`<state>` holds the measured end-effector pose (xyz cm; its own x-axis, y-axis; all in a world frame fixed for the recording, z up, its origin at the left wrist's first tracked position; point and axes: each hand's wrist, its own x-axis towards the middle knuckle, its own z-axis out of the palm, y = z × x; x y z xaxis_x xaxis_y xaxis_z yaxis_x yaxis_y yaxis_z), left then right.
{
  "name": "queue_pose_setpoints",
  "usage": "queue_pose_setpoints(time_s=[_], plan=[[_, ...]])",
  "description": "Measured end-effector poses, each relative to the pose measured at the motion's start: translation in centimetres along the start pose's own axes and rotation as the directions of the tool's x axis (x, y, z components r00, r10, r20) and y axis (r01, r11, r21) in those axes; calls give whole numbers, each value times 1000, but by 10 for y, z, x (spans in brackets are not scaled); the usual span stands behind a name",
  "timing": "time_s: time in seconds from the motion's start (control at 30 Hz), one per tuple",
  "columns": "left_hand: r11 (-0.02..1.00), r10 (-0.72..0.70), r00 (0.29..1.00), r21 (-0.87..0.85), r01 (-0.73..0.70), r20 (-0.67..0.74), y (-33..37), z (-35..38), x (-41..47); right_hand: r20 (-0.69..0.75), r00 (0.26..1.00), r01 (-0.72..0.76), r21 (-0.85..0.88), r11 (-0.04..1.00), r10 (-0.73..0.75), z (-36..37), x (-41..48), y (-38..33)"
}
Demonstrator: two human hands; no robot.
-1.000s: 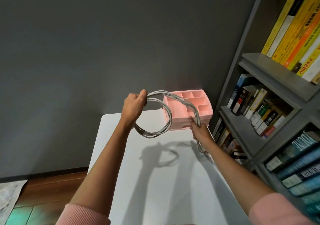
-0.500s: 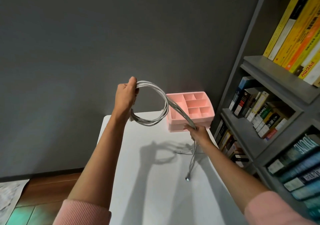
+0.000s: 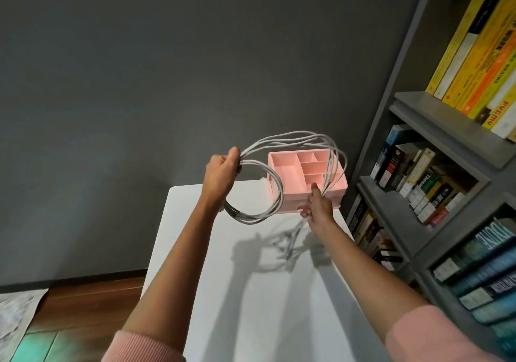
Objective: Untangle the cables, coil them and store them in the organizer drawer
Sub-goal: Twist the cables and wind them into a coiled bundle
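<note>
A grey-white cable (image 3: 252, 216) is gathered in round loops that hang in the air over the white table (image 3: 201, 292). My left hand (image 3: 220, 173) is closed on the top of the coil. A wide arc of the same cable rises to the right and comes down into my right hand (image 3: 317, 206), which pinches it in front of the pink organizer (image 3: 287, 194). Loose cable ends dangle below my right hand onto the table. The organizer stands at the table's far right corner; its top tray has several open compartments.
A grey bookshelf (image 3: 435, 116) full of books stands close along the table's right side. A dark grey wall is behind the table. To the left lies wooden floor (image 3: 83, 294) with a paper sheet (image 3: 16, 314) on it.
My right hand has swung the cable up and over into a new wide arc and come back down by the organizer. The left hand holds the coil, slightly lower.
</note>
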<state>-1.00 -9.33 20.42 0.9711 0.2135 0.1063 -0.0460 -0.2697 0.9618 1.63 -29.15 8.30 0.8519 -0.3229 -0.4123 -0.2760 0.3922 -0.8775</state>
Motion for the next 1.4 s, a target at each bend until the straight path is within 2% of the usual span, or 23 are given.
queue_pose_setpoints(time_s=[0.07, 0.17, 0.3, 0.43, 0.53, 0.6, 0.67, 0.7, 0.8, 0.9, 1.0, 1.07, 1.13, 1.23, 1.3, 1.37, 1.4], plan=[[1000, 1, 1000, 20, -1, 9, -7, 8, -4, 32, 999, -45, 189, 981, 39, 16, -3, -19], [996, 4, 1000, 92, -5, 12, -14, 15, -11, 92, 994, -93, 435, 896, 59, 33, -12, -45], [988, 22, 1000, 152, -24, 17, -18, 15, -16, 194, 976, -201, 598, 776, 103, 43, -17, -62], [988, 49, 999, 146, -50, 11, -18, 13, -16, 357, 904, -399, 508, 763, 234, 43, -26, -68], [992, 78, 996, 95, -82, 48, -21, 12, -17, 463, 822, -545, 472, 693, 331, 39, -24, -64], [996, 81, 992, 31, -85, 97, -22, 13, -17, 561, 718, -672, 400, 624, 413, 35, -19, -58], [998, 66, 989, -17, -65, 129, -22, 17, -16, 662, 573, -782, 263, 566, 483, 37, -23, -53], [998, 64, 989, -20, -62, 136, -21, 20, -16, 696, 521, -792, 179, 583, 494, 40, -29, -51], [995, 87, 989, 36, -92, 116, -21, 30, -20, 725, 539, -655, 40, 755, 429, 52, -48, -48], [987, 106, 992, 117, -114, 75, -21, 34, -21, 718, 537, -508, -144, 849, 443, 55, -60, -48], [980, 111, 993, 165, -114, 28, -23, 34, -20, 699, 442, -350, -444, 825, 563, 48, -60, -49], [980, 116, 993, 164, -111, -23, -25, 31, -18, 699, 377, -262, -549, 794, 608, 42, -59, -51], [982, 103, 992, 166, -89, -75, -27, 26, -15, 729, 345, -240, -541, 806, 592, 38, -60, -52], [985, 31, 991, 172, -8, -133, -30, 24, -11, 780, 336, -239, -472, 848, 528, 33, -63, -54], [991, -24, 992, 127, 41, -126, -31, 24, -11, 815, 330, -108, -469, 877, 476, 29, -60, -50], [993, -68, 993, 90, 76, -94, -33, 23, -11, 800, 376, 24, -513, 858, 467, 27, -57, -44], [992, -86, 993, 83, 92, -78, -35, 23, -11, 772, 433, 75, -546, 834, 466, 26, -55, -41]])
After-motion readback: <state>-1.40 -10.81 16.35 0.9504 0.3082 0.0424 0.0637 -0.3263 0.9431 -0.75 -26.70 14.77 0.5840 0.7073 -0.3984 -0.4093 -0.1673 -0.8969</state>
